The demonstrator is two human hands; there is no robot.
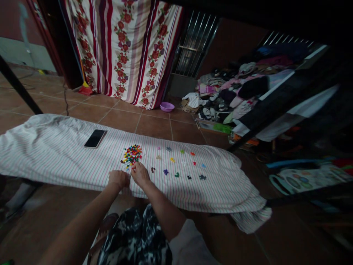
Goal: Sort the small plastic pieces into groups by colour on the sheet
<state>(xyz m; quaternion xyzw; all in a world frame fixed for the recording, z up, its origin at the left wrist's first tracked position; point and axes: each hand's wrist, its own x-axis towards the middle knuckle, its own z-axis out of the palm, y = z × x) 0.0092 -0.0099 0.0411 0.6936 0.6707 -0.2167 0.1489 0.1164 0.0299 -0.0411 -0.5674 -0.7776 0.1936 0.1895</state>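
A mixed heap of small coloured beads (133, 152) lies on a striped cloth (68, 158). At the near edge of the heap is my right hand (140, 173), its fingers pinched together; what is between them is too small to make out. My left hand (119, 179) rests curled on the cloth just left of it, with its fingertips hidden. To the right, little groups sorted by colour are spread in rows, among them purple beads (166, 172), green beads (177, 175), yellow beads (172, 159), orange beads (192, 154) and dark grey beads (202, 177).
A phone (95, 138) lies on the cloth left of the heap. Beyond the cloth are a tiled floor (124, 117), a purple basin (167, 106), a red broom (86, 88) and a flowered curtain (132, 51). A large clothes pile (228, 88) stands at the back right.
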